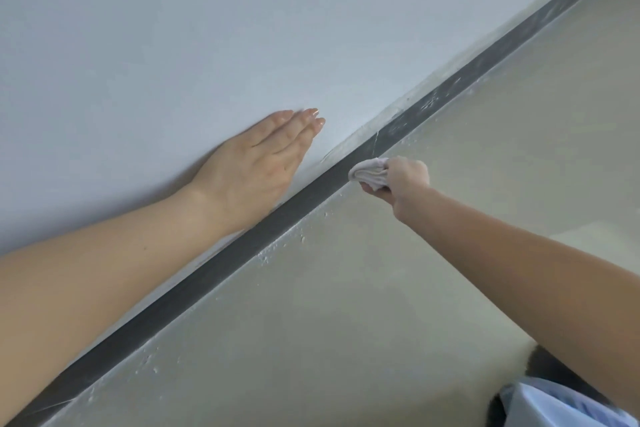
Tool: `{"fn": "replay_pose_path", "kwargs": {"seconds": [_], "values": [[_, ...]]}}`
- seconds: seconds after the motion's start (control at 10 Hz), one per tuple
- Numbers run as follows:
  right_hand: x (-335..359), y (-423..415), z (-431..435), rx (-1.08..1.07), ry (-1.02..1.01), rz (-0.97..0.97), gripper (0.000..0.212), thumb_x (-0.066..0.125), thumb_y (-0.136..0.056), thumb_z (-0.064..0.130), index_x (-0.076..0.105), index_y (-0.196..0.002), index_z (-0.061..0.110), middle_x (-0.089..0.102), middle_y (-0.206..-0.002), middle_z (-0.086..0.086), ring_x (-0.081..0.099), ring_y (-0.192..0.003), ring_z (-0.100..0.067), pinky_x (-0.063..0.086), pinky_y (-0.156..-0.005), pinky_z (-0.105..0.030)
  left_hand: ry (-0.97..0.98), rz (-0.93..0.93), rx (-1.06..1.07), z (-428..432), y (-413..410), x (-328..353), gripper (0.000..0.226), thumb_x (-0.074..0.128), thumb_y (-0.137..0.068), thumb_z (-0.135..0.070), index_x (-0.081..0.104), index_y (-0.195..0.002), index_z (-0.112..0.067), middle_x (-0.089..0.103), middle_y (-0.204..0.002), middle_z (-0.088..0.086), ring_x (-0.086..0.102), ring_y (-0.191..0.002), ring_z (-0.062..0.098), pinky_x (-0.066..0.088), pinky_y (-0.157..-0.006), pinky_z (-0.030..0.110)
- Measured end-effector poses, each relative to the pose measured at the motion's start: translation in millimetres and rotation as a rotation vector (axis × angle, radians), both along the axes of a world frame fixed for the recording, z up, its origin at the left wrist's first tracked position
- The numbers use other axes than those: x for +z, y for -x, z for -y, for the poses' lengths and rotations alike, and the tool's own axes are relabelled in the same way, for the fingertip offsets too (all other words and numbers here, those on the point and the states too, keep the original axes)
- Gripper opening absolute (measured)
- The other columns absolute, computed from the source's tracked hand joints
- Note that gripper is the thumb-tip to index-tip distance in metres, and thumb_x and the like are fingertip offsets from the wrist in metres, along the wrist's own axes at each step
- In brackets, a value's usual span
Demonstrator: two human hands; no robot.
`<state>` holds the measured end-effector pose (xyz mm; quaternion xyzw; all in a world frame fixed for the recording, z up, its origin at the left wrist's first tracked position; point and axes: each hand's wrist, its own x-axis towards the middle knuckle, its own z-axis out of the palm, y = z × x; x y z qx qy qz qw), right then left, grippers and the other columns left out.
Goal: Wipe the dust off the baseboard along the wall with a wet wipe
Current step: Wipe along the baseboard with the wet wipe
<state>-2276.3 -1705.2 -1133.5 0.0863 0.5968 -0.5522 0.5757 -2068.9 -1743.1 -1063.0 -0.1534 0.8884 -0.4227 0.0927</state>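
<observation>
A dark grey baseboard (263, 236) runs diagonally from the lower left to the upper right, between the white wall and the floor. Its stretch beyond the wipe, toward the upper right, carries pale dust streaks; the stretch toward the lower left looks darker and cleaner. My right hand (403, 180) grips a bunched white wet wipe (369, 172) and holds it against the baseboard's face. My left hand (256, 163) lies flat on the wall just above the baseboard, fingers straight and together.
The white wall (242, 28) fills the upper left. A beige floor (415, 288) with white specks along the baseboard fills the lower right. A bit of light blue clothing (554, 406) shows at the bottom right corner.
</observation>
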Motion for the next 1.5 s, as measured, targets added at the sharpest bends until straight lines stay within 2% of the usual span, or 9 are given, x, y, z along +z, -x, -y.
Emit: {"fn": "replay_pose_path", "kwargs": {"seconds": [0.2,0.3,0.5,0.7,0.9,1.1,1.2,1.4,1.5], "values": [[-19,23,-12,0.308,-0.13,0.021,0.013,0.042,-0.093,-0.001,0.053,-0.087,-0.001,0.06,-0.078,-0.016,0.06,-0.061,-0.026,0.058,-0.062,-0.033,0.105,0.053,0.029,26,72,14,0.06,0.006,-0.09,-0.014,0.014,-0.147,0.004,0.012,-0.157,0.014,0.012,-0.146,0.029,0.001,-0.117,0.042],[-27,24,-10,0.348,-0.185,0.144,0.013,0.043,-0.092,-0.004,0.054,-0.086,-0.005,0.061,-0.073,-0.02,0.06,-0.056,-0.028,0.054,-0.045,-0.025,0.165,0.145,0.074,30,90,19,0.06,0.005,-0.091,-0.017,0.007,-0.149,0.0,0.0,-0.158,0.015,0.004,-0.146,0.029,-0.005,-0.115,0.043],[-28,33,18,0.423,-0.007,0.301,0.022,0.049,-0.087,0.004,0.058,-0.106,-0.005,0.065,-0.1,-0.024,0.066,-0.066,-0.029,0.057,-0.051,-0.026,0.185,0.219,0.23,18,86,21,0.07,0.022,-0.093,-0.025,-0.014,-0.147,0.003,-0.026,-0.153,0.019,-0.023,-0.14,0.035,-0.019,-0.112,0.046],[-30,93,58,0.303,-0.078,0.26,0.008,0.049,-0.09,0.003,0.055,-0.096,0.001,0.059,-0.078,-0.016,0.057,-0.051,-0.022,0.049,-0.037,-0.019,0.151,0.259,0.24,19,99,21,0.069,0.021,-0.093,-0.024,-0.013,-0.147,0.002,-0.025,-0.153,0.017,-0.023,-0.14,0.033,-0.017,-0.115,0.045],[-21,148,39,-0.114,0.012,0.241,0.017,0.046,-0.088,-0.004,0.056,-0.074,0.0,0.06,-0.078,-0.016,0.06,-0.068,-0.026,0.059,-0.071,-0.029,0.013,0.197,0.248,18,119,27,0.064,0.016,-0.09,-0.025,0.009,-0.149,-0.003,-0.006,-0.157,0.012,-0.013,-0.143,0.029,-0.01,-0.117,0.043],[-29,97,3,0.272,-0.11,0.342,0.012,0.052,-0.088,0.005,0.056,-0.099,0.002,0.059,-0.086,-0.015,0.062,-0.07,-0.03,0.055,-0.055,-0.027,-0.057,0.204,0.184,27,148,24,0.062,0.018,-0.088,-0.02,0.021,-0.148,-0.002,0.004,-0.157,0.012,-0.001,-0.145,0.029,-0.007,-0.119,0.042],[-30,69,8,0.425,-0.046,0.393,0.013,0.051,-0.088,0.005,0.056,-0.1,0.005,0.059,-0.082,-0.013,0.06,-0.065,-0.029,0.058,-0.065,-0.031,-0.005,0.215,0.152,42,172,22,0.065,0.015,-0.087,-0.023,0.016,-0.148,-0.003,0.0,-0.157,0.012,-0.003,-0.146,0.029,-0.01,-0.117,0.042],[-17,110,50,0.268,0.002,0.273,0.012,0.045,-0.087,-0.01,0.052,-0.081,-0.003,0.058,-0.076,-0.019,0.058,-0.062,-0.027,0.057,-0.076,-0.038,0.014,0.157,0.107,53,179,26,0.064,0.019,-0.086,-0.023,0.022,-0.147,-0.003,0.009,-0.158,0.012,0.006,-0.146,0.028,-0.007,-0.117,0.041],[-9,147,60,0.198,0.046,0.134,0.015,0.041,-0.087,-0.014,0.055,-0.084,-0.01,0.057,-0.076,-0.019,0.055,-0.06,-0.023,0.06,-0.065,-0.032,-0.01,0.174,0.092,50,162,27,0.063,0.023,-0.088,-0.022,0.021,-0.147,-0.001,0.01,-0.158,0.013,0.005,-0.146,0.03,-0.005,-0.118,0.042]]}}
